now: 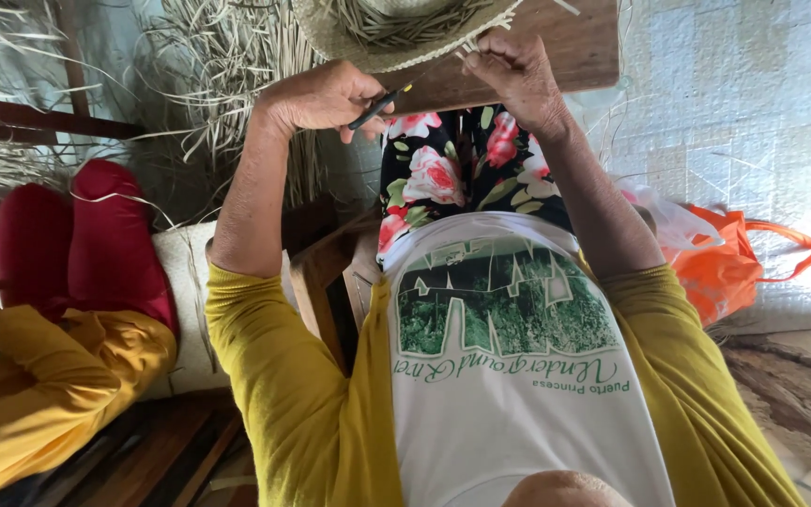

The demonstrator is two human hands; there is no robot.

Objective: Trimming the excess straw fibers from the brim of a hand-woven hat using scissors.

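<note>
A woven straw hat (368, 42) lies upside down on a wooden board (565, 47) across my lap, with loose straw strips inside it. My left hand (316, 96) grips a thin dark tool (379, 105) with a yellowish tip that points toward the hat's rim. On the other side of the rim, my right hand (516, 77) pinches a straw end at the edge. I wear a white printed shirt with yellow sleeves over a floral skirt (452, 174).
Bundles of dried straw strips (208, 84) hang at the upper left. Another person in a yellow sleeve (39, 385) and red garment (96, 244) sits at my left. An orange plastic bag (725, 268) lies on the right by a woven mat wall.
</note>
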